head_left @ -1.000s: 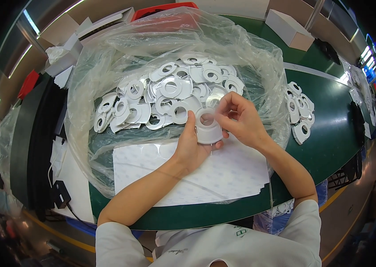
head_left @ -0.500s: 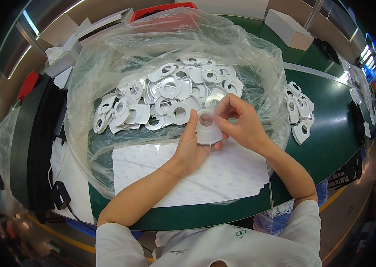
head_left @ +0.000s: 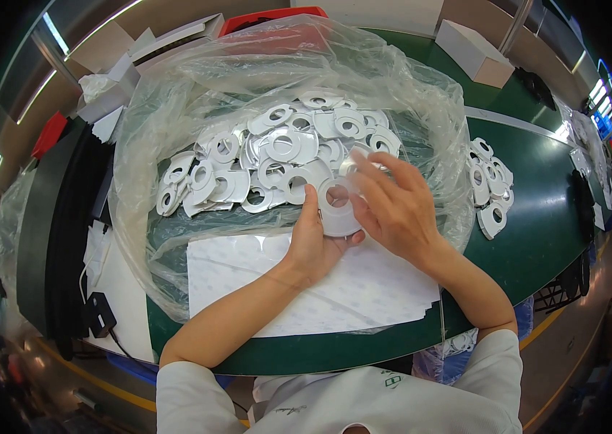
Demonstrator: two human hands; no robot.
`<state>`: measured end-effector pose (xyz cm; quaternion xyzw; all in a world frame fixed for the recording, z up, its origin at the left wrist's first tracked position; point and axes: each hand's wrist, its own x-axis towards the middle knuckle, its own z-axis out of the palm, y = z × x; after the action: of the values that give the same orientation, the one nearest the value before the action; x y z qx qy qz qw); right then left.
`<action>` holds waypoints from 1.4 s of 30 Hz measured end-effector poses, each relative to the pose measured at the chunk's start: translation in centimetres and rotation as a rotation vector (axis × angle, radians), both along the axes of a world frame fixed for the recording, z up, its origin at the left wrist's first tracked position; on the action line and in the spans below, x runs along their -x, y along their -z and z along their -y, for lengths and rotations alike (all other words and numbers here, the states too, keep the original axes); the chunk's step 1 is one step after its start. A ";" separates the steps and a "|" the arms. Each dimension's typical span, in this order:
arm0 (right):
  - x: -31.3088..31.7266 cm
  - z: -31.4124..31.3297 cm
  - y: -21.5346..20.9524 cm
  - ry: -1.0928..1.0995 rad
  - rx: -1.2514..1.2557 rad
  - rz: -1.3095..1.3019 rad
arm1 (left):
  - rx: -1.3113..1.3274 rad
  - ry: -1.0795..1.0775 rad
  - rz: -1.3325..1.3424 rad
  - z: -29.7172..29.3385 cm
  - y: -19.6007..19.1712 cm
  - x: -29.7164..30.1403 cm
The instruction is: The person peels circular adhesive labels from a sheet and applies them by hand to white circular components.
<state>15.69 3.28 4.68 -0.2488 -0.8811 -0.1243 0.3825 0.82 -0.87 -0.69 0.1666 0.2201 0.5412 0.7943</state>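
Between the thumb and fingers of my left hand [head_left: 311, 249] is a white plastic ring-shaped part [head_left: 338, 222], its round hole facing up, held over the paper sheets. My right hand [head_left: 406, 211] hovers against the part's right side, its fingers raised and apart. Those fingertips are smeared by motion, and nothing held shows plainly among them. Just beyond both hands lies a loose heap of similar white ring parts [head_left: 283, 147], overlapping one another on a large clear plastic bag [head_left: 154, 116]. A stack of white printed sheets [head_left: 248, 304] lies under my wrists.
A smaller pile of white parts [head_left: 493, 219] rests on the green table [head_left: 537, 239] at the right. A white box [head_left: 472, 54] stands at the back right, a red bin [head_left: 273, 16] behind the bag. To the left are a black panel [head_left: 56, 239] and a small black adapter [head_left: 100, 315].
My right hand's fingers have come out of a pinch at the part's edge and spread upward, blurred. My left hand keeps its hold on the part.
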 end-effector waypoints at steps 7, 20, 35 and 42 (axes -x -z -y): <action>-0.7 -0.5 -0.4 0.019 1.337 -0.477 | -0.137 0.077 -0.085 0.0 -0.4 -0.1; -0.4 -0.4 -0.6 0.134 1.110 -0.395 | -0.193 0.143 -0.256 0.4 -0.3 -0.6; -2.0 0.3 -3.3 0.018 0.807 0.002 | -0.141 0.184 -0.212 0.6 -1.0 -0.5; -1.6 0.9 -1.5 0.111 0.645 0.071 | -0.089 0.216 -0.192 0.6 -0.8 -0.4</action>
<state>17.33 2.39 6.18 -0.4003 -0.8730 0.1317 0.2456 1.20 -1.45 0.12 0.2752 0.2515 0.4435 0.8150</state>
